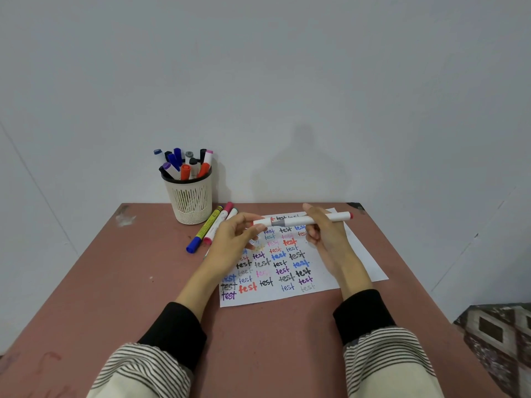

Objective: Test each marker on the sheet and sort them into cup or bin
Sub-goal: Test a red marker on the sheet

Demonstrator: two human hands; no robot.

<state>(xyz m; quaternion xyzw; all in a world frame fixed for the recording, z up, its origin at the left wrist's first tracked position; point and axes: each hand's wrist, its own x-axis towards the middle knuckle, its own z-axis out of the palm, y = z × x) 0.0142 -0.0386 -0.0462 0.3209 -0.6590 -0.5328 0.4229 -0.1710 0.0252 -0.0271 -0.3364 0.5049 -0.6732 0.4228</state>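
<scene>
Both hands hold a white marker (290, 221) with red ends and a grey middle band, level above the top of the sheet. My left hand (232, 239) pinches its left end. My right hand (324, 234) grips the barrel to the right of the grey band. The white sheet (365, 262) lies on the table and carries several rows of the word "test" in many colours. A cream mesh cup (191, 202) at the back left is filled with several capped markers. Three loose markers (209, 228) lie between the cup and the sheet.
The reddish-brown table (115, 282) ends at a grey wall behind the cup. A patterned fabric surface (500, 334) shows at the lower right, beside the table. No bin is in view.
</scene>
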